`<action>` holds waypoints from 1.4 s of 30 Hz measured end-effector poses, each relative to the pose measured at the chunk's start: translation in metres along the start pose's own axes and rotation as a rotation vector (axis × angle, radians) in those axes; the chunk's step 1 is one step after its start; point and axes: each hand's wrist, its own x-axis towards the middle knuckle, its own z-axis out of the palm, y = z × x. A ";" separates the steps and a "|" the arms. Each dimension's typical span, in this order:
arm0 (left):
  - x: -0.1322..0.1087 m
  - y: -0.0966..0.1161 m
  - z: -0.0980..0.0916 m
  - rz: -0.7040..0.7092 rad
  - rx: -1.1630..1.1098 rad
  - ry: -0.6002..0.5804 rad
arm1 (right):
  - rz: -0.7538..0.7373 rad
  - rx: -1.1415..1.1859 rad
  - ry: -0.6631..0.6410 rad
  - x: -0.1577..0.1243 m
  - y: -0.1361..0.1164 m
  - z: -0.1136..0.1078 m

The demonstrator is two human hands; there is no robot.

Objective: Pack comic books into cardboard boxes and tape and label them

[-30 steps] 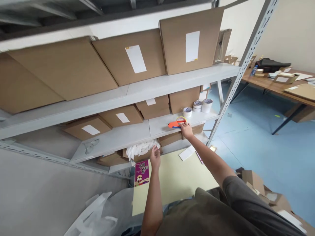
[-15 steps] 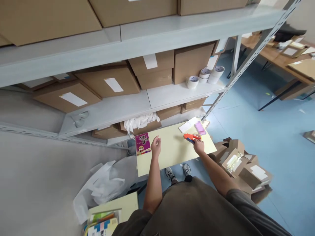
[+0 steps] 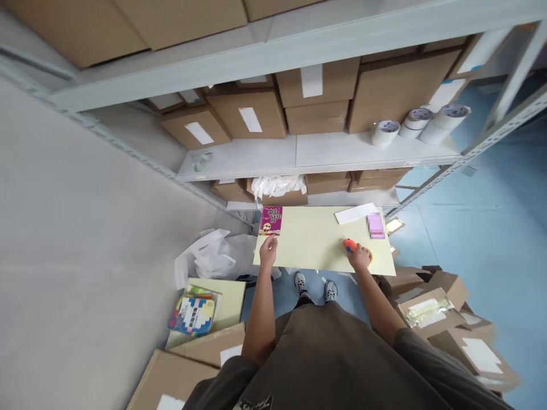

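Note:
My right hand (image 3: 359, 258) grips a tape dispenser (image 3: 349, 245) with orange and blue parts, held over the right half of a pale yellow tabletop (image 3: 311, 242). Part of its round, colourful roll shows beside the hand, while the palm hides the handle. At the left end of the table lies a purple picture book (image 3: 270, 221) with Chinese lettering. Just below its near edge is my left hand (image 3: 268, 251), fingers loosely curled and nothing visible in them; whether they touch the book I cannot tell. A white flat piece (image 3: 355, 213) and a blurred pink-purple item (image 3: 376, 226) lie at the far right.
Beyond the table stands a grey metal shelf (image 3: 333, 149) with cardboard boxes (image 3: 318, 85) and rolls of tape (image 3: 385, 133). White plastic wrap (image 3: 213, 253) hangs to the left. Books (image 3: 192, 313) lie on a lower board. Cartons (image 3: 431, 313) are heaped on the floor at right.
My view has shifted. My left hand has come to the book's near edge. My right hand, still holding the tape dispenser, has moved closer to the table's near edge.

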 end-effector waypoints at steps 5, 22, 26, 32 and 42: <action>-0.028 -0.020 -0.033 -0.142 -0.106 0.122 | -0.356 0.199 -0.094 0.001 -0.075 0.008; -0.035 -0.159 -0.244 -0.349 -0.271 0.636 | -1.169 0.215 -0.611 -0.126 -0.485 0.167; -0.017 -0.186 -0.286 -0.365 -0.312 0.645 | -1.213 0.015 -0.616 -0.149 -0.547 0.224; -0.004 -0.212 -0.312 -0.329 -0.355 0.611 | -1.165 -0.205 -0.379 -0.150 -0.606 0.279; -0.015 -0.234 -0.304 -0.451 -0.272 0.646 | -1.355 -0.347 -0.633 -0.194 -0.621 0.304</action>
